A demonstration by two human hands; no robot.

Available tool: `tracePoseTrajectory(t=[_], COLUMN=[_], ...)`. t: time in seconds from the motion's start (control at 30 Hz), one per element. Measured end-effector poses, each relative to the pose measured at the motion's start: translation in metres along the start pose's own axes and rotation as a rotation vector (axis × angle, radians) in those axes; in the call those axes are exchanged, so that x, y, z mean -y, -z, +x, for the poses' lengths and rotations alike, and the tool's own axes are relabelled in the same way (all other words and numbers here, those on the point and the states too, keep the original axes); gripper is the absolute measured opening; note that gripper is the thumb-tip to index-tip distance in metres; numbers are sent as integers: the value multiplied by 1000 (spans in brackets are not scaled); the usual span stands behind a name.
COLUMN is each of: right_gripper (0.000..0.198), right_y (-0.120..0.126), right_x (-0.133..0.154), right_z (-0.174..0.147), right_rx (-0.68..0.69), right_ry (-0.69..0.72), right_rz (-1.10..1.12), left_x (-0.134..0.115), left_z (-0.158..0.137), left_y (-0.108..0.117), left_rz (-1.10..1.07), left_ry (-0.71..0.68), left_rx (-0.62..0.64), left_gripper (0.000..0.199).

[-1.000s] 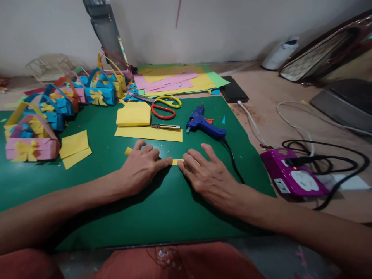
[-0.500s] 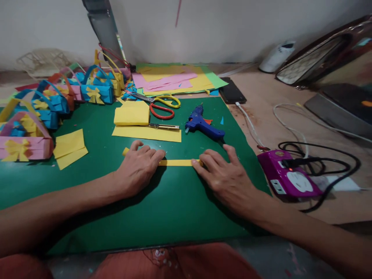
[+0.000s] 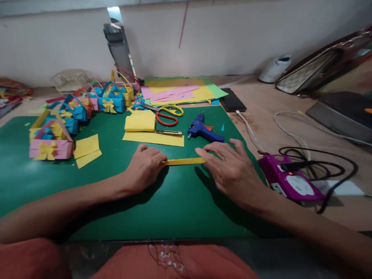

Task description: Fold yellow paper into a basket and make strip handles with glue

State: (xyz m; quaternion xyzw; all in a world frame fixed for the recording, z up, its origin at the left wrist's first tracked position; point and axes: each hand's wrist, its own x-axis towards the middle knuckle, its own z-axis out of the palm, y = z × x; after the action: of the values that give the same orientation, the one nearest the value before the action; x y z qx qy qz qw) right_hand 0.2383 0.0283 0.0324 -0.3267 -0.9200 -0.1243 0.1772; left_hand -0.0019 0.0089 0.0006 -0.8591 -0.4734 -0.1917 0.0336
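A narrow folded yellow paper strip (image 3: pixel 185 161) runs between my hands just over the green mat (image 3: pixel 162 209). My left hand (image 3: pixel 147 164) is closed around its left end, which the fingers hide. At the right end, my right hand (image 3: pixel 228 166) has its thumb at the strip; its index finger stretches out above and the other fingers are loosely bent. Beyond my hands lie a blue glue gun (image 3: pixel 203 130), scissors with one red and one yellow handle (image 3: pixel 167 123), a cutter knife (image 3: pixel 170 132) and folded yellow paper (image 3: pixel 140 121) on a flat yellow piece (image 3: pixel 151 139).
Several small paper baskets with bows (image 3: pixel 52 149) stand at the left, beside yellow paper squares (image 3: pixel 87 150). Coloured sheets (image 3: pixel 180 91) and a black phone (image 3: pixel 232 100) lie at the back. A purple power strip (image 3: pixel 290 178) with black cables sits at the right.
My left hand has shifted right and closed more tightly, covering the strip's left end. My right hand has risen off the mat, its index finger reaching out. The camera view has tilted up.
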Motion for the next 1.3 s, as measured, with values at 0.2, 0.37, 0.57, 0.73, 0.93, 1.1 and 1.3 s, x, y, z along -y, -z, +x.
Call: tracePoseTrajectory(t=[0.2,0.37,0.57,0.73,0.93,1.1,1.3], right_gripper=[13,2,15,17,17,19,18], right_y=[-17,-33,-38,-40,-40,-43,-43], right_x=[28,35,30,25,24,23,22], right_z=[25,29,28,28,28,27,28], right_rx=[103,212,193,166,151,102,106], right_ry=[-60,-118,-130,-124,-130,-110,-131], right_rz=[275,322,378,430,484,486,548], left_x=[-15,-19,0,19,23,28,30], left_z=[0,-1,-13,-30,-29,-32,-38], left_y=[-8,-10,-3,7,15,21,22], left_rz=[124,130,-1,-156,-333,-380,-327], left_ry=[-144,-163,-51,93,225,211,197], left_rx=[-128,-111,-65,-32,76,106,99], left_gripper=[26,26,24,18,15,16,19])
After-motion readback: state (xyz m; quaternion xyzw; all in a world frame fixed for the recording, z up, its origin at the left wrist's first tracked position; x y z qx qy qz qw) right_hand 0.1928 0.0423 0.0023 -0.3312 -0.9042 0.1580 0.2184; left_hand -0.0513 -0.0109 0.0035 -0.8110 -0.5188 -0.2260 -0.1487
